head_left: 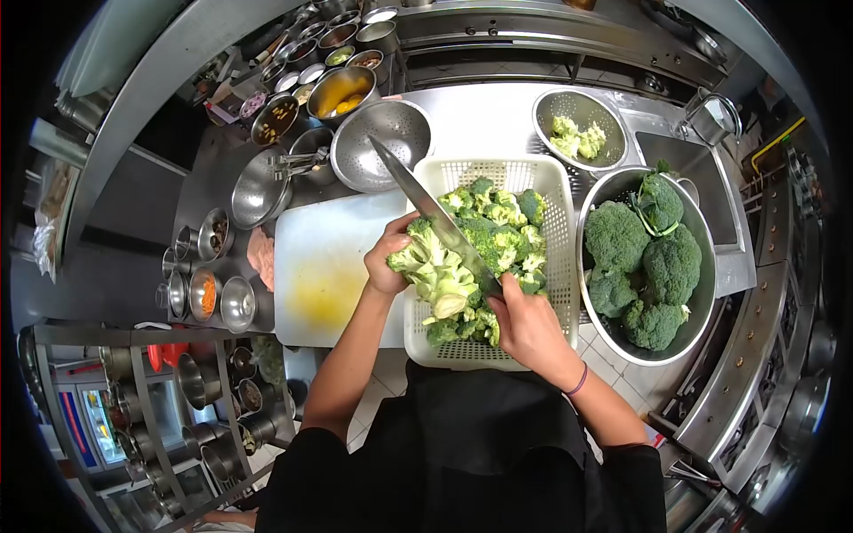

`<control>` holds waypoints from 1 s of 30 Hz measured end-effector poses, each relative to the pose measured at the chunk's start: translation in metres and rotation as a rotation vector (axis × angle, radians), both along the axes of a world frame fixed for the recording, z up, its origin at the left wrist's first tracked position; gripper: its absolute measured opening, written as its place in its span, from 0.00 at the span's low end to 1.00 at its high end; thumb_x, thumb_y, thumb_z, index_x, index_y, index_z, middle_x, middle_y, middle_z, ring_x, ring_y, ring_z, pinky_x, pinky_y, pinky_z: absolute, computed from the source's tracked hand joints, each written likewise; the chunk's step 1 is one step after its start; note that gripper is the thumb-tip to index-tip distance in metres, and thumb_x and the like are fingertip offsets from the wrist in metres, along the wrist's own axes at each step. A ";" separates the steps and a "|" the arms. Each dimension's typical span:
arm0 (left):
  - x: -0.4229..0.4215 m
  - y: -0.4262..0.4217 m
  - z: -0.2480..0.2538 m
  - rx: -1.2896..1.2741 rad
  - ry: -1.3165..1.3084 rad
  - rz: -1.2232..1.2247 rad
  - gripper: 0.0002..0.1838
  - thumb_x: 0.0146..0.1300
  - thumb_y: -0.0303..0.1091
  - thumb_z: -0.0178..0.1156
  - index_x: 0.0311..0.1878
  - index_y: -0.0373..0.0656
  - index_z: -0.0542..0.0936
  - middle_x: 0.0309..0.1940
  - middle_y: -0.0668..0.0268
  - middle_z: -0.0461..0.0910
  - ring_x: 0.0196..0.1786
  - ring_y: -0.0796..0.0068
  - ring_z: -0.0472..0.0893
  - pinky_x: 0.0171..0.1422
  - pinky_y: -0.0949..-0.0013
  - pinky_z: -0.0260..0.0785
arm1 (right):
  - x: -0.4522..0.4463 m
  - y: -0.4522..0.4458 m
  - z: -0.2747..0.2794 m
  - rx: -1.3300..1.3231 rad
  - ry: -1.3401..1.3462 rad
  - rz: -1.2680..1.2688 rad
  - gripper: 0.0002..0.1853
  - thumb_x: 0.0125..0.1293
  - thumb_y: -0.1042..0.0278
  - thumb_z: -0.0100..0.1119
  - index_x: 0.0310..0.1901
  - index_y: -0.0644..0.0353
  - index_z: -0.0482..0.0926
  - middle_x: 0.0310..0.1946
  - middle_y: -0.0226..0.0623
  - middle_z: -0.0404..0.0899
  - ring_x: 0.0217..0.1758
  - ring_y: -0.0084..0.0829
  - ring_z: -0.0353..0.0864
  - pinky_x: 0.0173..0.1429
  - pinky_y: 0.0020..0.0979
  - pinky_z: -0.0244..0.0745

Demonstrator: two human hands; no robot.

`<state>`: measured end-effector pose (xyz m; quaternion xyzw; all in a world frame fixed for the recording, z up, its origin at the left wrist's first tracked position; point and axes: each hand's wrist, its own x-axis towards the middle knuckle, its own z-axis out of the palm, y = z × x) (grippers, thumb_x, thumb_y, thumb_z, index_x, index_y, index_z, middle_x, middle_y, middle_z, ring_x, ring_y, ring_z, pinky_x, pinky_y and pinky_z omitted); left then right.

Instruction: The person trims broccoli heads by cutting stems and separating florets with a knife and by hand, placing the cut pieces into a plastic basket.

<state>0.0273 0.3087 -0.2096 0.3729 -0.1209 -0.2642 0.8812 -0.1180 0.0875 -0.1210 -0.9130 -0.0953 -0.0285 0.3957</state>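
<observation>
White, perforated plastic basket (563, 226) sits in front of the person, and we see green broccoli florets (498, 209) heaped inside. Above it we have the pale-stemmed green broccoli head (440, 275), cut stem end facing the person. Left hand (388, 259) cups this head from its left side, fingers curled round it, some hidden behind. Right hand (530, 324) grips the long, broad steel knife (422, 200), fingers closed round the handle, which we mostly can't see. Blade slants up and left across the head's right side; we can't tell whether it is biting in. Tip overlaps, in our view, the round perforated steel colander (373, 142) beyond the basket. We note a thin purple band (577, 379) on the right wrist.

Left of the basket we get a white rectangular cutting board (355, 235) with a yellow stain. Right of it, we log a large round steel bowl (606, 332) holding whole dark-green broccoli heads (615, 235). Farther back we mark a smaller round perforated steel colander (547, 111) with pale green pieces (577, 138), near a rectangular steel sink (682, 160)
</observation>
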 end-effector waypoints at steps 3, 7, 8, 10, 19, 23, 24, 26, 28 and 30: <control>-0.009 -0.007 0.006 0.028 -0.017 0.037 0.33 0.54 0.39 0.52 0.62 0.29 0.71 0.57 0.48 0.77 0.58 0.55 0.78 0.69 0.57 0.66 | 0.000 0.002 -0.017 -0.036 -0.040 -0.033 0.09 0.67 0.75 0.54 0.42 0.64 0.63 0.15 0.49 0.72 0.19 0.54 0.74 0.25 0.50 0.67; -0.030 -0.019 0.024 0.129 -0.031 0.106 0.37 0.51 0.43 0.52 0.62 0.27 0.71 0.54 0.49 0.79 0.56 0.57 0.79 0.67 0.60 0.67 | -0.001 -0.003 -0.036 -0.126 -0.199 -0.206 0.07 0.65 0.77 0.53 0.40 0.63 0.65 0.17 0.46 0.71 0.19 0.50 0.74 0.23 0.47 0.68; -0.033 -0.016 0.022 0.154 -0.054 0.117 0.37 0.51 0.44 0.52 0.62 0.27 0.71 0.54 0.49 0.79 0.56 0.57 0.79 0.67 0.61 0.67 | -0.001 -0.006 -0.039 -0.124 -0.127 -0.292 0.07 0.65 0.77 0.53 0.39 0.62 0.65 0.18 0.45 0.71 0.19 0.49 0.74 0.23 0.46 0.68; -0.037 -0.008 0.008 0.126 0.004 0.135 0.39 0.52 0.46 0.50 0.64 0.27 0.70 0.55 0.50 0.78 0.57 0.57 0.79 0.67 0.59 0.67 | -0.003 -0.018 -0.025 -0.004 0.010 -0.359 0.09 0.66 0.80 0.54 0.44 0.66 0.65 0.20 0.54 0.76 0.24 0.56 0.79 0.26 0.48 0.68; -0.052 -0.020 0.001 -0.224 0.406 0.094 0.35 0.60 0.36 0.50 0.71 0.33 0.62 0.66 0.52 0.71 0.69 0.53 0.70 0.77 0.52 0.56 | -0.015 -0.020 0.008 0.313 0.066 -0.237 0.12 0.69 0.77 0.55 0.47 0.69 0.63 0.22 0.48 0.80 0.24 0.44 0.81 0.27 0.36 0.72; -0.057 -0.031 -0.006 -0.203 0.330 0.119 0.36 0.53 0.25 0.55 0.70 0.32 0.63 0.64 0.51 0.72 0.68 0.53 0.71 0.76 0.51 0.58 | -0.011 -0.012 0.027 0.296 0.067 -0.262 0.11 0.67 0.80 0.55 0.45 0.68 0.62 0.23 0.50 0.79 0.26 0.52 0.82 0.28 0.41 0.73; -0.057 -0.034 -0.005 -0.170 0.288 0.165 0.37 0.52 0.25 0.55 0.69 0.32 0.63 0.63 0.51 0.72 0.68 0.53 0.71 0.76 0.51 0.59 | -0.011 -0.011 0.030 0.277 0.034 -0.244 0.11 0.67 0.80 0.55 0.45 0.68 0.62 0.22 0.50 0.79 0.26 0.52 0.82 0.28 0.41 0.73; -0.055 -0.033 -0.009 -0.185 0.322 0.145 0.38 0.49 0.23 0.54 0.70 0.34 0.63 0.63 0.51 0.72 0.67 0.52 0.71 0.74 0.50 0.61 | -0.015 -0.010 0.037 0.242 -0.054 -0.260 0.11 0.65 0.82 0.55 0.46 0.69 0.65 0.22 0.49 0.79 0.24 0.51 0.81 0.28 0.41 0.72; -0.052 -0.032 -0.014 -0.299 0.236 0.156 0.39 0.47 0.23 0.54 0.69 0.35 0.64 0.63 0.51 0.72 0.66 0.52 0.72 0.73 0.49 0.62 | -0.018 -0.007 0.046 0.229 -0.306 -0.284 0.13 0.62 0.84 0.57 0.47 0.71 0.68 0.24 0.49 0.79 0.23 0.49 0.80 0.27 0.41 0.72; -0.052 -0.035 -0.009 -0.264 0.210 0.166 0.39 0.48 0.23 0.52 0.70 0.41 0.64 0.63 0.53 0.72 0.66 0.53 0.72 0.72 0.49 0.63 | -0.014 -0.001 0.041 0.187 -0.371 -0.241 0.12 0.62 0.82 0.58 0.46 0.70 0.69 0.22 0.49 0.77 0.22 0.51 0.79 0.26 0.43 0.72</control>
